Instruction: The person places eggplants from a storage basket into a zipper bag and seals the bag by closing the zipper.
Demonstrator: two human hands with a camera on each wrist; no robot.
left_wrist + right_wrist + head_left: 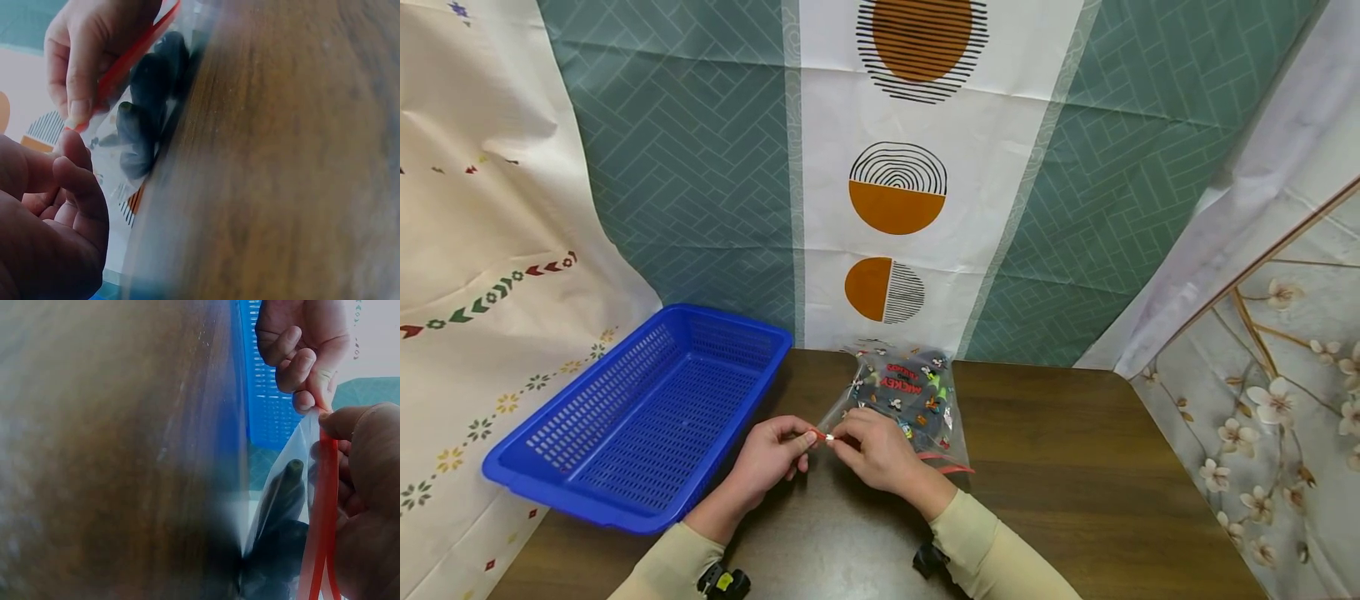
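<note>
A clear zip bag [917, 400] printed with colourful cartoon figures and red lettering lies at the back of the table. Dark green, cucumber-like pieces [147, 81] show through its plastic. Along its mouth runs a red zip strip [324, 519], which splits into two bands toward the far end. My left hand [772, 457] pinches the left corner of the strip between thumb and forefinger. Right beside it, my right hand [874, 450] pinches the same strip with thumb and fingertips, nearly meeting the left fingertips. Part of the bag is hidden behind the right hand.
To the left stands a blue plastic basket [700, 462] with slotted walls, close to the left forearm. The brown wooden table [1060, 492] meets a patterned curtain [737, 167] behind the bag. Floral cloth [1262, 425] hangs along the right edge.
</note>
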